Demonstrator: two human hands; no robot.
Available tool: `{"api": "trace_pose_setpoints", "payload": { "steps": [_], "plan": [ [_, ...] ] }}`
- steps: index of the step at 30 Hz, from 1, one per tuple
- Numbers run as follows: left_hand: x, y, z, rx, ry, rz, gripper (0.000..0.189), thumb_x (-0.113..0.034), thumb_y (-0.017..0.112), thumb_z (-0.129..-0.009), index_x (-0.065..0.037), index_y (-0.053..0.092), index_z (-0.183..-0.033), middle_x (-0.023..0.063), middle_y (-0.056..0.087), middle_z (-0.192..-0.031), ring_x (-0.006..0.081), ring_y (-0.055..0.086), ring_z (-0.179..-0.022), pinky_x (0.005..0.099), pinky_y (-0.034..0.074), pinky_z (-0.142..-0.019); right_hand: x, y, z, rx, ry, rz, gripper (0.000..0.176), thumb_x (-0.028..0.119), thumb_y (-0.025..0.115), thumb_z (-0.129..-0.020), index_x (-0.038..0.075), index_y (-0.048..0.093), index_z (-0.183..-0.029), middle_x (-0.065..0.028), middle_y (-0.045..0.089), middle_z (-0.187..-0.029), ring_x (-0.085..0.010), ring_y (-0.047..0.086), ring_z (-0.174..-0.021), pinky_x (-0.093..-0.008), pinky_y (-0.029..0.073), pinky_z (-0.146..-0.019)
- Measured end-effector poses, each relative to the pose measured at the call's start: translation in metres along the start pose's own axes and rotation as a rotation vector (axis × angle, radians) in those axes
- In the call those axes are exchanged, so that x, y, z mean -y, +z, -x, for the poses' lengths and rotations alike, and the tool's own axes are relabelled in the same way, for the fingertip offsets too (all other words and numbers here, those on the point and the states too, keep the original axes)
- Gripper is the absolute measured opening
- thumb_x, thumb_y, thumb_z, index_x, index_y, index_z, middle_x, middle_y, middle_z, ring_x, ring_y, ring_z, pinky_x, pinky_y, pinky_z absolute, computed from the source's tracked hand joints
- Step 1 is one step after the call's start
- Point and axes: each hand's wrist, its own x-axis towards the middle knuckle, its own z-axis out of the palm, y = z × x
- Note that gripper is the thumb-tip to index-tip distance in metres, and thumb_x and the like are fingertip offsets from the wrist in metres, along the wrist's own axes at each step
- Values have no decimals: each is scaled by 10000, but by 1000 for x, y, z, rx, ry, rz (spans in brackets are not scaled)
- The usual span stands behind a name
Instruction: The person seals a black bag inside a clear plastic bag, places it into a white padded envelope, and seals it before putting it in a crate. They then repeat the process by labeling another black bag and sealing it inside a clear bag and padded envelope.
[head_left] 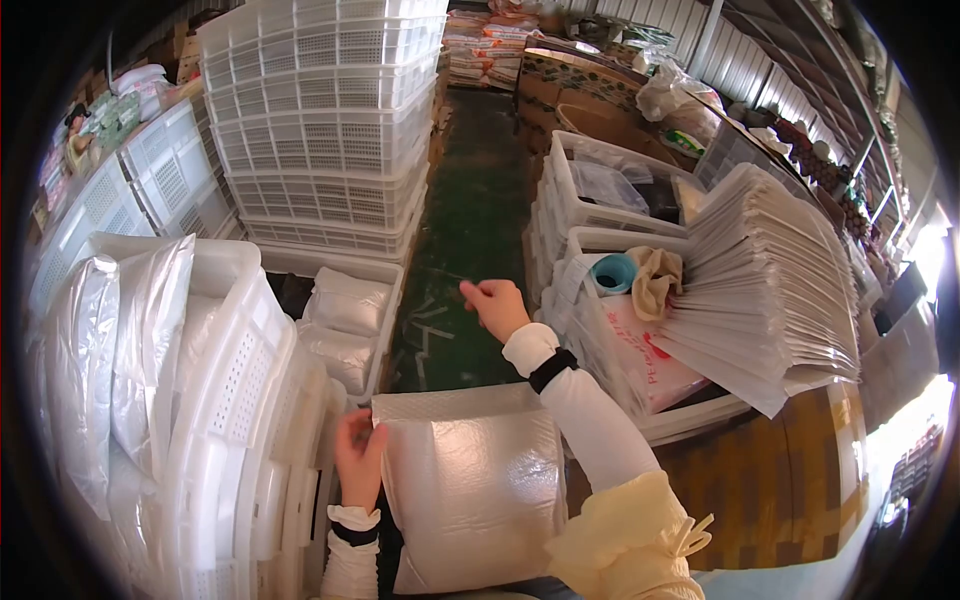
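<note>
A silvery padded bubble mailer point(475, 490) stands in front of me, its flap at the upper edge. My left hand point(358, 455) is at the mailer's upper left edge, fingers apart and thumb against the side. Beyond the flap, my right hand point(495, 305) is raised over the green floor with its fingers closed. A faint thin line shows by its fingertips, too fine to name. Both wrists wear black bands over white sleeves.
Filled mailers point(150, 350) overhang a white crate point(235, 400) at left, near a tall crate stack point(320, 130). Flat mailers fan out point(760, 280) at right, beside a blue tape roll point(613, 273). Pale strips point(422, 335) lie on the green floor point(480, 180).
</note>
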Motion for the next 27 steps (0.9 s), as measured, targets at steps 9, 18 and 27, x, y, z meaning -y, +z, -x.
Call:
{"api": "trace_pose_setpoints", "payload": {
  "steps": [9, 18, 27],
  "plan": [
    [-100, 63, -26, 598, 300, -266, 670, -201, 790, -643, -33, 485, -1215, 118, 544, -1192, 235, 492, -1129, 347, 377, -941, 115, 9, 59, 233, 127, -1282, 198, 203, 487, -899, 16, 542, -934, 24, 410, -550, -84, 347, -486, -239, 320, -504],
    [-113, 81, -37, 962, 117, -90, 839, -274, 857, -551, -27, 458, -1247, 112, 500, -1250, 228, 443, -1189, 346, 348, -993, 132, 25, 71, 154, 7, -998, 172, 164, 480, -891, 21, 560, -842, 16, 415, -551, -92, 393, -476, -263, 359, -482],
    [-101, 82, -44, 882, 105, -250, 807, -260, 818, -619, 15, 420, -1264, 141, 491, -1252, 222, 449, -1178, 339, 360, -978, 97, 27, 62, -503, -1285, 698, 111, 69, 607, -635, 61, 510, -687, -47, 472, -617, -195, 524, -542, -312, 437, -499]
  ]
}}
